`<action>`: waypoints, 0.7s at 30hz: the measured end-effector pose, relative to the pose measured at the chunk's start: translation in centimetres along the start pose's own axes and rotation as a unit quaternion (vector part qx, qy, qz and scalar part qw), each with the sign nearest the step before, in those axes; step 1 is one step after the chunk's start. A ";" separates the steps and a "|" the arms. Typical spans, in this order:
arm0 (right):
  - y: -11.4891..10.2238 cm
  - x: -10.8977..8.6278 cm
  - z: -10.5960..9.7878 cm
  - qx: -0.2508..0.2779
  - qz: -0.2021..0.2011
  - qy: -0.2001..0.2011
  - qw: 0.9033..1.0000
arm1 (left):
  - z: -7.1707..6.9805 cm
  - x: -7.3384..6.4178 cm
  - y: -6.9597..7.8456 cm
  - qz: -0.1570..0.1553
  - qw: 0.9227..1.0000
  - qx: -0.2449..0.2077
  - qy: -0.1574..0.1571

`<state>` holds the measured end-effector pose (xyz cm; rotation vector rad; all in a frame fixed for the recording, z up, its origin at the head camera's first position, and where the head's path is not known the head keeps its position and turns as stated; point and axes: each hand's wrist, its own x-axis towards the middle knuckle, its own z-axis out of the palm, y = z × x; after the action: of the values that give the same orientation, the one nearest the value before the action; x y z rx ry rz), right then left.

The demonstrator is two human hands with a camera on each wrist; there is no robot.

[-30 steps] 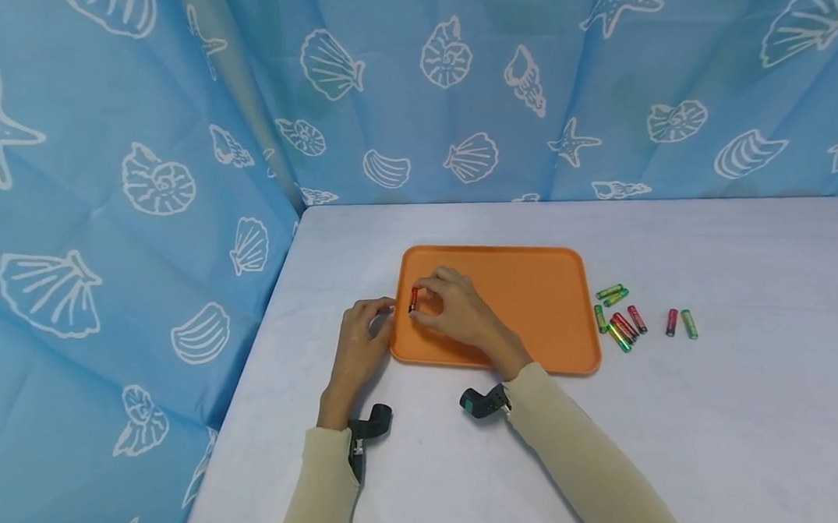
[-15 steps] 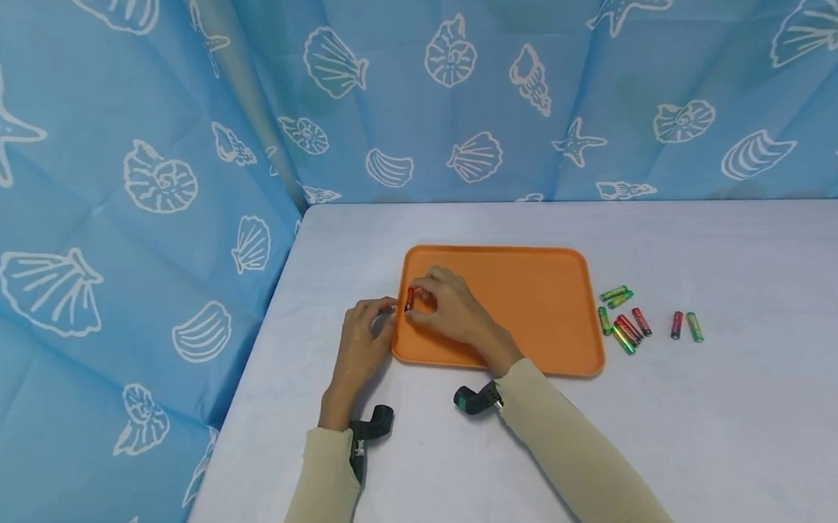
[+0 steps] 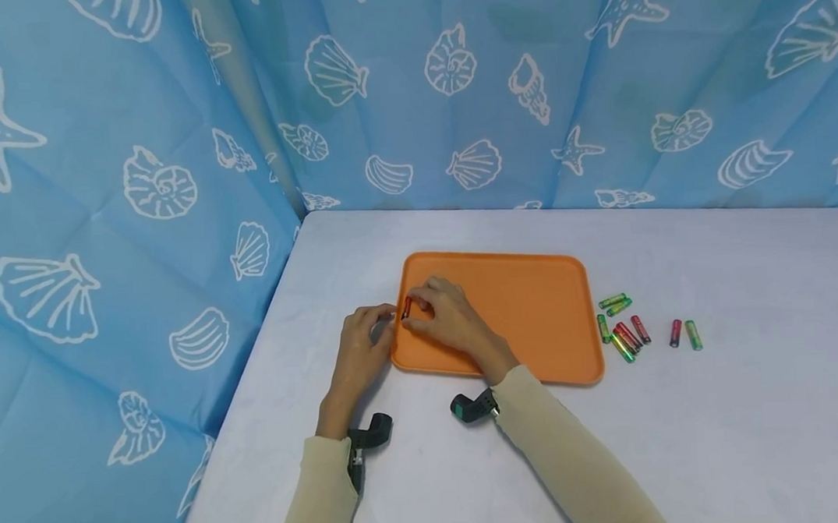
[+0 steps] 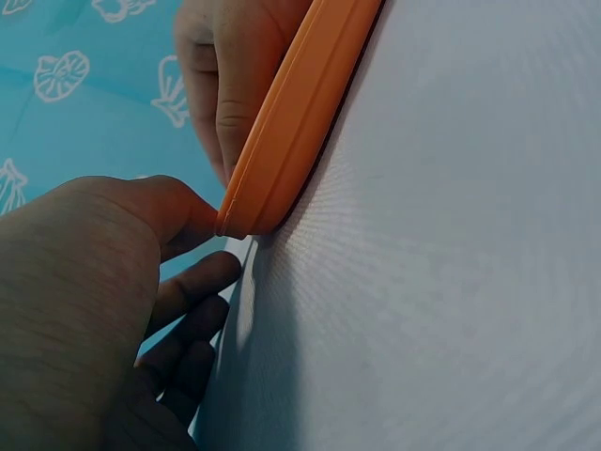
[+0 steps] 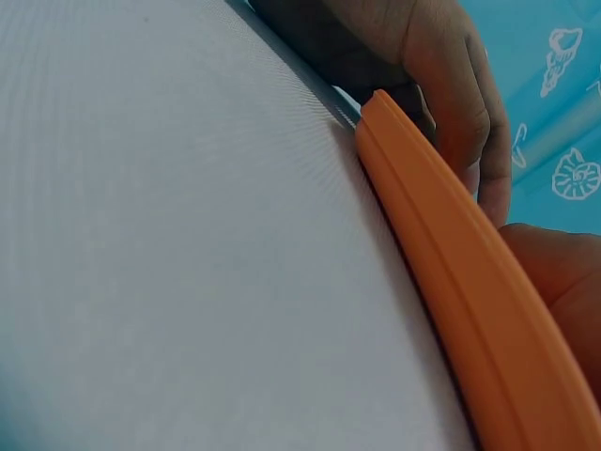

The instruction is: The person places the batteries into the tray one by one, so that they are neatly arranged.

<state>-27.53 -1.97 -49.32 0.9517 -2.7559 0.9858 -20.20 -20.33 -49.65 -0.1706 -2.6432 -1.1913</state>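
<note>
Thumb and fingers of my right hand (image 3: 447, 315) pinch a red battery (image 3: 407, 305) at the left end of the orange tray (image 3: 512, 312). The battery is hidden behind the tray wall in both wrist views. My left hand (image 3: 358, 346) stays just outside the tray's left side. In the left wrist view its thumb tip (image 4: 202, 225) meets the tray rim, while the other fingers (image 4: 202, 282) are loosely bent and spread beside it. The right wrist view shows the tray wall (image 5: 460, 272) with the left hand (image 5: 451, 85) behind its far corner.
Several red and green batteries (image 3: 626, 334) lie in a loose cluster by the tray's right side. A red battery (image 3: 675, 333) and a green battery (image 3: 694, 334) lie further right. A white cloth (image 3: 749, 419) covers the table, with a blue shell-patterned curtain (image 3: 412, 98) behind and at the left.
My right hand has shifted slightly left with the red battery, bringing it close to the tray's left rim. My left hand has stayed at the tray's left side.
</note>
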 end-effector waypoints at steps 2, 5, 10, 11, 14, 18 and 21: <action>0.0 0.0 0.0 -0.001 0.002 0.001 1.000 | 0.0 0.0 0.1 -0.001 1.000 -0.001 0.000; 0.0 0.0 0.1 -0.005 0.002 0.003 1.000 | 0.0 -0.1 0.2 -0.007 1.000 0.000 -0.002; 0.1 -0.1 0.3 -0.017 0.001 0.004 1.000 | 0.0 -0.2 0.2 -0.020 1.000 0.003 -0.003; 0.1 -0.2 0.4 -0.018 0.001 0.003 1.000 | 0.1 -0.3 0.1 -0.021 1.000 0.002 -0.003; 0.1 -0.4 0.5 -0.019 0.004 0.003 1.000 | 0.2 -0.4 0.0 -0.022 1.000 0.003 -0.001; 0.1 -0.5 0.4 -0.007 0.012 0.004 1.000 | 0.2 -0.5 0.1 -0.021 1.000 0.002 0.001; 0.2 -0.5 0.2 0.001 0.011 0.006 1.000 | 0.1 -0.3 0.2 -0.020 1.000 0.001 0.002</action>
<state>-27.27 -1.72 -49.77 0.9144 -2.7611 0.9933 -19.88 -20.09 -49.62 -0.1165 -2.6565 -1.2011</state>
